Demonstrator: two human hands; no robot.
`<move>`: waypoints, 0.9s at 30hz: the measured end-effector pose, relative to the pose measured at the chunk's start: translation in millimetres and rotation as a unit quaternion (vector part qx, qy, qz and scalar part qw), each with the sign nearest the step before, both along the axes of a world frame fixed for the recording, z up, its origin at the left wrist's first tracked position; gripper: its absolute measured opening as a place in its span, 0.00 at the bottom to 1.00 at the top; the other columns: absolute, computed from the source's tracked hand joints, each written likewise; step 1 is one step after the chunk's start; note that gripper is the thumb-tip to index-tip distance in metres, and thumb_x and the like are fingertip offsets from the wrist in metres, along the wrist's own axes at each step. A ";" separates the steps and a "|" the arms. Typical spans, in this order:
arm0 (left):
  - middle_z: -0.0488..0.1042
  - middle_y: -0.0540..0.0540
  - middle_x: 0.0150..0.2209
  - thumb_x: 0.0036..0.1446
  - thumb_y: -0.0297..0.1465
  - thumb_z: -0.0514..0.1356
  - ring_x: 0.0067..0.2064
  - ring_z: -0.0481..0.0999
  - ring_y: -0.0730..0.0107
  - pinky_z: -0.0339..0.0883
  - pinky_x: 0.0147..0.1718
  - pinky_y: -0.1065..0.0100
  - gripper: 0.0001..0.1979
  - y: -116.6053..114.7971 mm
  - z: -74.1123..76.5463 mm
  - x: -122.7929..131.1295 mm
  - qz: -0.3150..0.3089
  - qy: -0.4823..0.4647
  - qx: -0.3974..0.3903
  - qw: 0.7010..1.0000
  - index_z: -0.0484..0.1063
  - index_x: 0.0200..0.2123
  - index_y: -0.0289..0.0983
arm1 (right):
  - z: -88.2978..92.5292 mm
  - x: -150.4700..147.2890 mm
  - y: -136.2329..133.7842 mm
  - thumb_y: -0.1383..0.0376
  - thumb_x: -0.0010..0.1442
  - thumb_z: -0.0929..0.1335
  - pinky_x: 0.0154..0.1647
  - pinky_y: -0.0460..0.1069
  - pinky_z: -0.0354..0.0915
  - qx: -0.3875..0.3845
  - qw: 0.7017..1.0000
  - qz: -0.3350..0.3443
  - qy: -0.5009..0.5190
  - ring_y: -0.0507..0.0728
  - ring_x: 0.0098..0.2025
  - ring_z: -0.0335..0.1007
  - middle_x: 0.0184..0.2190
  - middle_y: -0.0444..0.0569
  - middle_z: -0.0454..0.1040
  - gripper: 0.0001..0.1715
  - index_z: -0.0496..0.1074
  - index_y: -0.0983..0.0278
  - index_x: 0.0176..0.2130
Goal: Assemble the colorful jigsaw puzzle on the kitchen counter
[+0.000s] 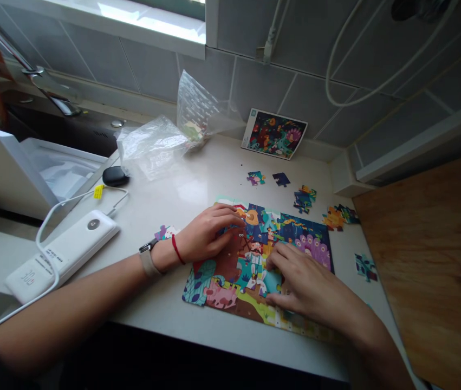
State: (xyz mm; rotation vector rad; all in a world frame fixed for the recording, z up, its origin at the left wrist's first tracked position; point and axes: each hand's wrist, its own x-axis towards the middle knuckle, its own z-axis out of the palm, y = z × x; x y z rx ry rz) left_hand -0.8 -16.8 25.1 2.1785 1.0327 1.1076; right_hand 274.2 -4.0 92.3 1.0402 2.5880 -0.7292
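Note:
A colourful jigsaw puzzle (228, 271) lies on the white counter, largely joined into one picture with animals and figures. My left hand (209, 230) rests on its upper left part, fingers stretched out and lying flat. Over the right half is my right hand (301, 279); its fingers are bent, with the thumb apart from them. Between that thumb and the fingers shows a teal area beside the rabbits (258, 283). Whether the fingertips press on a single piece I cannot make out. Part of the puzzle is hidden beneath both hands.
Loose puzzle pieces (304, 199) lie behind and to the right, and another piece (165, 232) sits near my left wrist. A picture card (274, 134) leans on the tiled wall. Plastic bags (153, 143), a white power bank (63, 257) and a sink (92, 132) are leftward; a wooden board (433, 244) is right.

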 end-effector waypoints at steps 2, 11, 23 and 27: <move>0.81 0.41 0.48 0.66 0.22 0.56 0.55 0.77 0.57 0.71 0.60 0.47 0.14 0.0 1.8 0.0 -0.006 0.002 -0.001 1.000 0.76 0.52 0.39 | 1.4 0.0 -0.1 0.64 0.55 0.79 0.45 0.55 0.67 0.002 1.000 0.003 0.005 0.63 0.47 0.71 0.45 0.49 0.73 0.19 0.68 0.59 0.39; 0.67 0.35 0.67 0.51 0.53 0.74 0.73 0.55 0.33 0.53 0.70 0.34 0.44 -3.6 -12.5 -0.7 -0.095 0.124 0.017 0.988 0.69 0.66 0.42 | -2.8 1.0 2.2 0.66 0.56 0.78 0.43 0.53 0.67 0.015 0.999 0.020 0.034 0.62 0.47 0.72 0.44 0.48 0.74 0.18 0.69 0.59 0.41; 0.66 0.36 0.69 0.52 0.55 0.72 0.74 0.54 0.35 0.51 0.72 0.36 0.43 -4.0 -16.6 -0.4 -0.089 0.145 0.013 0.985 0.69 0.66 0.42 | -7.9 2.0 4.0 0.63 0.60 0.78 0.51 0.57 0.70 0.030 0.997 0.039 0.066 0.65 0.53 0.71 0.49 0.50 0.73 0.18 0.71 0.58 0.46; 0.66 0.35 0.69 0.53 0.54 0.72 0.74 0.54 0.34 0.52 0.71 0.35 0.43 -4.1 -16.5 -0.4 -0.090 0.148 0.017 0.985 0.69 0.66 0.41 | -6.4 -0.7 5.9 0.60 0.65 0.75 0.51 0.55 0.70 0.030 0.995 0.029 0.091 0.64 0.53 0.72 0.49 0.51 0.74 0.12 0.72 0.59 0.45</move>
